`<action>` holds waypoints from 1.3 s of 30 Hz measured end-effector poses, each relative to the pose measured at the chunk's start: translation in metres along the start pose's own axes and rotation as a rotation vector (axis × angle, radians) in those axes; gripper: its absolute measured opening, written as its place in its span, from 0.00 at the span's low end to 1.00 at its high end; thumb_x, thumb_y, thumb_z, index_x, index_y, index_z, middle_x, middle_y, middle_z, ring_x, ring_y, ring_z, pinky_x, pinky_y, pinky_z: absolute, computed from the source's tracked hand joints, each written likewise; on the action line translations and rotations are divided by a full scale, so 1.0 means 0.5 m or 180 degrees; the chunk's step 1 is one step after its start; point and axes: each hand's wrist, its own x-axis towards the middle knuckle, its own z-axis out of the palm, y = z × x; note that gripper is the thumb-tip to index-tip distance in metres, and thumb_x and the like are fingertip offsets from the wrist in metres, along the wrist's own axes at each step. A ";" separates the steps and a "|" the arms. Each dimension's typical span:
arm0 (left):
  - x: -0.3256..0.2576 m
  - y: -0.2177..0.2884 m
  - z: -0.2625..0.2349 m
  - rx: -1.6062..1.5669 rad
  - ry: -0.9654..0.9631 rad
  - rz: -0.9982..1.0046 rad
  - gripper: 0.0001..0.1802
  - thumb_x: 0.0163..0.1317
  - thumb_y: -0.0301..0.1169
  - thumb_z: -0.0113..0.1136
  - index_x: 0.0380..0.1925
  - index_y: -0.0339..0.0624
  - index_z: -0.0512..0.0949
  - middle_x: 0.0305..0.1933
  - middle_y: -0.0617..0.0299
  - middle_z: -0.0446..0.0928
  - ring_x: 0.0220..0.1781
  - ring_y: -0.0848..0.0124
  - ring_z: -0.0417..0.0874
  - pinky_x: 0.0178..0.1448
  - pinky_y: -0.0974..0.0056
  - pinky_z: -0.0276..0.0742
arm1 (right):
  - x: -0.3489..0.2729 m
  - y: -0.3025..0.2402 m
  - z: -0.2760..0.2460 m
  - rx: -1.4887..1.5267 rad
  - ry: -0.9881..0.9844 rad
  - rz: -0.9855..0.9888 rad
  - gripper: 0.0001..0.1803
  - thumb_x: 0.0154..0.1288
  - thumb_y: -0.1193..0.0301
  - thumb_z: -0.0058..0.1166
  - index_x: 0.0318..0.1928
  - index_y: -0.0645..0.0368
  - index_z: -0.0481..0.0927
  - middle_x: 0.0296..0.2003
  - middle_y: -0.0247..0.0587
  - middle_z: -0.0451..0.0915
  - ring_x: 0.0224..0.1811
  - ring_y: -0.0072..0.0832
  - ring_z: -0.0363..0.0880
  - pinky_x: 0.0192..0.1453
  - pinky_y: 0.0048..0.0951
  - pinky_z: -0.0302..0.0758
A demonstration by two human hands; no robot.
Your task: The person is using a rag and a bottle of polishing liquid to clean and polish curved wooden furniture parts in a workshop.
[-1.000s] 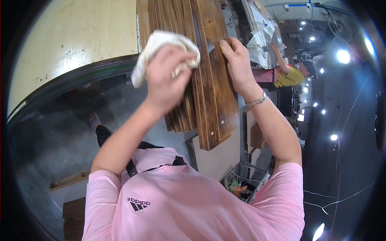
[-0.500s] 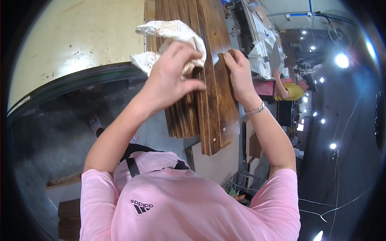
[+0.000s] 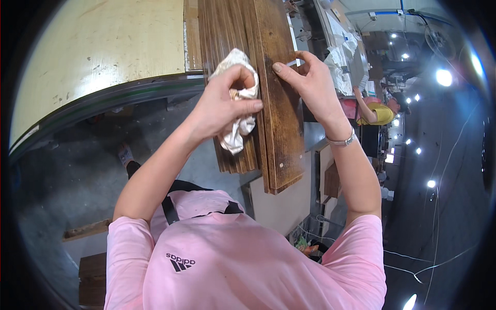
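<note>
My left hand (image 3: 223,103) holds a crumpled white cloth (image 3: 238,135) with brownish stains. Its thumb and index finger stand apart beside the long edge of the boards, with the cloth bunched behind them. A dark brown wooden board (image 3: 283,119) lies lengthwise before me on top of others, its face scuffed, with a small pale dot near the close end. Over its right side, my right hand (image 3: 312,85) is closed, the thumb tip near the board's face. A thin white stick-like piece (image 3: 292,63) shows between thumb and index finger; its kind is unclear.
More brown boards (image 3: 227,31) stand side by side left of the top one. A pale yellow tabletop (image 3: 103,57) with a dark edge lies to the left. A co-worker in a yellow top (image 3: 381,113) is at the right, beside a bench. Cables (image 3: 413,271) hang at lower right.
The board edge in front has turned to show more of its face. My left hand and cloth have come lower; my right hand has shifted from the board's edge, its fingers now pinched over the face.
</note>
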 end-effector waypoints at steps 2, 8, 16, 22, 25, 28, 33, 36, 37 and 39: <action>-0.016 -0.012 0.011 -0.0219 0.0019 -0.0078 0.18 0.52 0.23 0.73 0.35 0.42 0.70 0.35 0.72 0.70 0.39 0.82 0.69 0.46 0.74 0.69 | 0.003 -0.007 -0.009 -0.0105 -0.0138 -0.0008 0.35 0.55 0.53 0.67 0.50 0.73 0.78 0.35 0.57 0.85 0.37 0.35 0.86 0.43 0.32 0.78; -0.004 -0.008 0.003 -0.0364 -0.0229 -0.0127 0.18 0.50 0.20 0.71 0.35 0.43 0.70 0.37 0.72 0.69 0.41 0.81 0.69 0.47 0.72 0.69 | -0.003 -0.034 -0.022 -0.0033 -0.0268 0.0195 0.33 0.53 0.52 0.68 0.45 0.73 0.80 0.31 0.56 0.85 0.35 0.39 0.87 0.42 0.36 0.80; 0.002 -0.016 0.017 0.0370 0.0104 0.0340 0.18 0.47 0.19 0.72 0.32 0.39 0.71 0.35 0.68 0.71 0.40 0.78 0.72 0.47 0.71 0.72 | -0.014 -0.066 0.004 -0.1651 -0.0176 -0.0005 0.46 0.50 0.41 0.62 0.55 0.72 0.74 0.32 0.62 0.84 0.40 0.52 0.86 0.46 0.41 0.81; -0.008 -0.001 0.019 0.0336 0.0118 0.0139 0.20 0.45 0.23 0.75 0.34 0.38 0.72 0.34 0.68 0.72 0.40 0.77 0.73 0.47 0.69 0.71 | -0.006 -0.039 -0.011 -0.1250 -0.0041 -0.0232 0.49 0.48 0.46 0.63 0.65 0.65 0.66 0.37 0.60 0.84 0.44 0.51 0.85 0.52 0.42 0.79; -0.006 0.007 0.020 0.0961 0.0290 0.0720 0.19 0.45 0.23 0.75 0.35 0.36 0.74 0.34 0.64 0.74 0.38 0.73 0.76 0.45 0.67 0.73 | -0.005 -0.015 -0.012 -0.0846 -0.0063 -0.0181 0.48 0.49 0.48 0.64 0.66 0.64 0.65 0.44 0.62 0.82 0.49 0.51 0.83 0.56 0.41 0.77; 0.004 0.025 0.013 0.1651 0.0338 0.1293 0.18 0.45 0.23 0.73 0.35 0.35 0.76 0.34 0.58 0.75 0.36 0.63 0.78 0.42 0.62 0.74 | -0.010 0.015 0.016 -0.0672 0.0190 -0.0472 0.47 0.52 0.49 0.64 0.67 0.64 0.65 0.48 0.64 0.79 0.52 0.51 0.80 0.58 0.41 0.75; 0.013 0.023 0.010 0.1948 0.0395 0.1293 0.15 0.47 0.23 0.72 0.35 0.38 0.77 0.34 0.55 0.75 0.35 0.55 0.80 0.39 0.57 0.76 | -0.017 0.036 0.049 -0.0627 0.0547 -0.0721 0.47 0.55 0.49 0.62 0.68 0.65 0.63 0.46 0.63 0.75 0.50 0.53 0.75 0.56 0.44 0.73; 0.004 0.038 0.017 0.2072 0.0370 0.1290 0.16 0.48 0.23 0.72 0.36 0.37 0.76 0.35 0.55 0.75 0.35 0.55 0.80 0.40 0.57 0.76 | -0.016 0.036 0.049 -0.0556 0.0562 -0.0716 0.46 0.55 0.50 0.62 0.68 0.65 0.63 0.46 0.63 0.75 0.50 0.53 0.76 0.57 0.44 0.72; 0.007 0.036 0.015 0.2072 0.0371 0.1290 0.16 0.48 0.23 0.72 0.36 0.37 0.76 0.35 0.55 0.75 0.35 0.55 0.80 0.40 0.57 0.76 | -0.017 0.037 0.049 -0.0556 0.0562 -0.0716 0.46 0.55 0.50 0.62 0.68 0.65 0.63 0.46 0.63 0.75 0.50 0.53 0.76 0.57 0.44 0.72; 0.017 0.034 0.009 0.2136 0.0335 0.1377 0.17 0.48 0.24 0.72 0.36 0.37 0.75 0.36 0.54 0.75 0.37 0.55 0.80 0.40 0.57 0.76 | -0.015 0.035 0.047 -0.0610 0.0573 -0.0736 0.46 0.55 0.50 0.62 0.68 0.64 0.64 0.47 0.63 0.75 0.51 0.52 0.75 0.58 0.44 0.72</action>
